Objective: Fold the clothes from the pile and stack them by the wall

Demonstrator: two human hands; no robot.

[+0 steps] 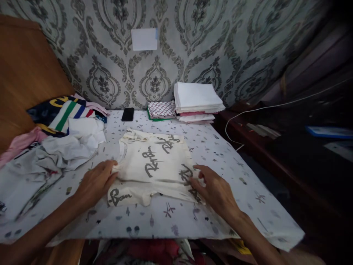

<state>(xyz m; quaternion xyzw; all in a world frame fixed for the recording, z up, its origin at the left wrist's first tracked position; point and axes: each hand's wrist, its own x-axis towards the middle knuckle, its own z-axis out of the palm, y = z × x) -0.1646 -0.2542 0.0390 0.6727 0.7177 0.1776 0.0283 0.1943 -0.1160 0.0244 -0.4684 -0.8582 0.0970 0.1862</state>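
A cream shirt (162, 158) with dark script lettering lies on the table, its neckline toward the upper left. A crease runs across it, with a strip of cloth on the side nearer me. At its left edge, my left hand (97, 180) pinches the fabric between thumb and fingers. My right hand (213, 186) grips the right edge, thumb below and fingers curled over the cloth. The cloth between the two hands lies mostly flat on the patterned tablecloth (171, 221).
Crumpled clothes (55, 154) are heaped at the left, beside a wooden panel (30, 70). A black phone (128, 114) lies near the wall. Behind the shirt stand a folded patterned cloth (161, 109) and a stack of white folded cloths (197, 97). A thin cable (264, 109) hangs at right.
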